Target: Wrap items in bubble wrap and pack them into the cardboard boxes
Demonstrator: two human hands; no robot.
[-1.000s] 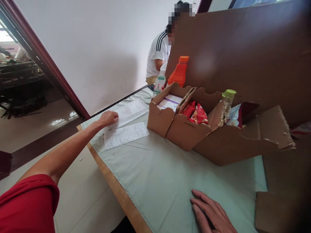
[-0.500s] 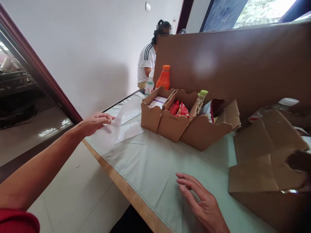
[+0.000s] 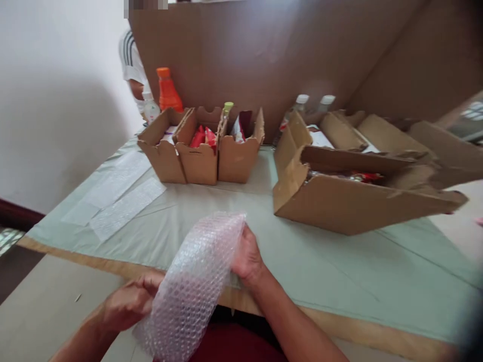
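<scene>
A clear sheet of bubble wrap (image 3: 188, 281) hangs curved between my two hands, over the table's front edge and close to my body. On its left side, my left hand (image 3: 130, 301) is closed on the sheet, the fingertips partly hidden behind it. My right hand (image 3: 247, 254) grips the opposite edge near the top corner, with some fingers behind the plastic. More flat bubble wrap pieces (image 3: 126, 206) lie on the green cloth to the left.
Three small cardboard bins (image 3: 198, 166) with packets stand at the back. A larger cardboard box (image 3: 339, 206) is on the right. An orange bottle (image 3: 168, 90) and a clear bottle (image 3: 151, 108) stand behind the bins. A person's sleeve (image 3: 130, 53) shows beyond the cardboard panel (image 3: 241, 60).
My left hand has brought the bubble wrap from the table's left side toward my body. My right hand, empty before, has taken hold of its other edge. The view has turned right.
</scene>
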